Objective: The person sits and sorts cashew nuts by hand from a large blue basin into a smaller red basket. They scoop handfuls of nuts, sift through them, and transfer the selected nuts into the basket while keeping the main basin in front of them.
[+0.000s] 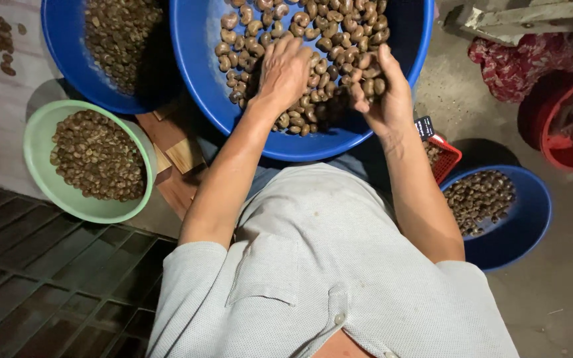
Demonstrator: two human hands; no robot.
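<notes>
Nearest the camera is the person's grey shirt, with both bare forearms reaching forward from it. To the left of the body stands a pale green bowl filled with brown nuts. To the right, on the concrete floor, a smaller blue bowl holds a shallower layer of the same nuts, with a small red basket just beside it. Wooden blocks lie between the green bowl and the body.

Directly ahead sits a large blue basin holding a heap of nuts. The left hand rests palm down on the heap, fingers spread and pressing into the nuts, not closed around any that can be seen. The right hand is cupped at the right side of the heap, fingers curled around a clutch of nuts.

Further left, a second blue basin holds more nuts, touching the rim of the large one. At the far right stand a red tub and a crumpled red cloth.
</notes>
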